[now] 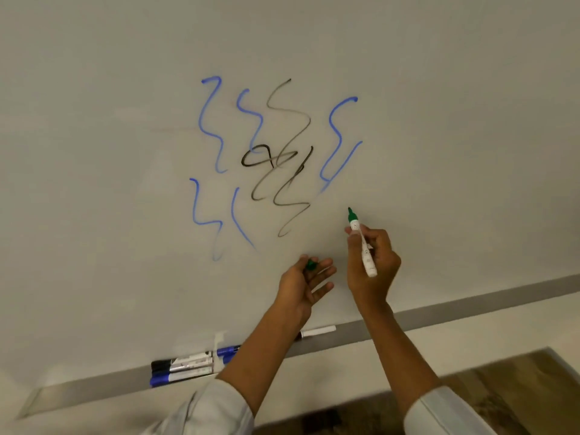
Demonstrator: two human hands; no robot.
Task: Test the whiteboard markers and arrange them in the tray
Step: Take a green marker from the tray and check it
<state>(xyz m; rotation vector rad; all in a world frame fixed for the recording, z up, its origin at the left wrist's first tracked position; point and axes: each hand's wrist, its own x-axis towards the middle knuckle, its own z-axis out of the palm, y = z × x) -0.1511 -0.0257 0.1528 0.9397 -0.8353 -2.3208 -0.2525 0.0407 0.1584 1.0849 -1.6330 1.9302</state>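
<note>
Filling nearly the whole view, the whiteboard (439, 89) carries a cluster of blue squiggles (210, 124) and black squiggles (282, 158) around its middle. Along its lower edge, running from 8 o'clock up toward 3 o'clock, sits the grey tray (470, 301). At 6 o'clock in that tray lies a bunch of capped markers (183, 367), black and blue caps pointing left, touching one another, with one white-barrelled marker (317, 331) lying apart from them just to the right of my left forearm. My right hand (375, 262) is clenched round the green marker (362, 243), which stands nearly upright with its bare tip at 12 o'clock, just below and right of the scribbles; whether the tip touches the board I cannot tell. At 9 o'clock from it, my left hand (309, 277) pinches the green cap (310, 265) at its fingertips, the other fingers loosely spread.
</note>
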